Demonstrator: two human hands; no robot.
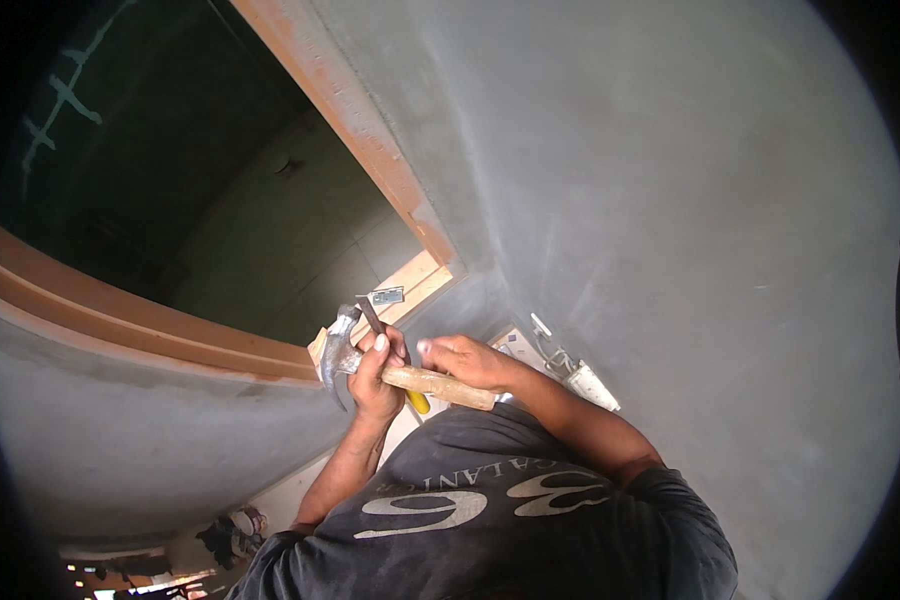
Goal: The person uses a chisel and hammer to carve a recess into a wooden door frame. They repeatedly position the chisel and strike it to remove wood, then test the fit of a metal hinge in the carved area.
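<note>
My left hand [375, 380] is closed around a claw hammer [440, 385], gripping it near its grey metal head. The worn wooden handle points right, across the front of my shirt. In the same hand is a narrow dark metal tool [370, 315] that looks like a chisel; a yellow handle end [417, 402] shows below the fingers and seems to belong to it. My right hand [462, 360] is beside the hammer handle, fingers curled in; anything inside them is hidden. Just beyond my left hand, a small metal hinge-like plate [388, 296] rests at the wooden frame [432, 275].
The orange-brown wooden frame surrounds a dark opening at upper left. A smooth grey wall [690, 200] rises on the right. Near its base is a white object [590, 385] with slim white parts. Dark cloth-like items [232, 535] lie at lower left.
</note>
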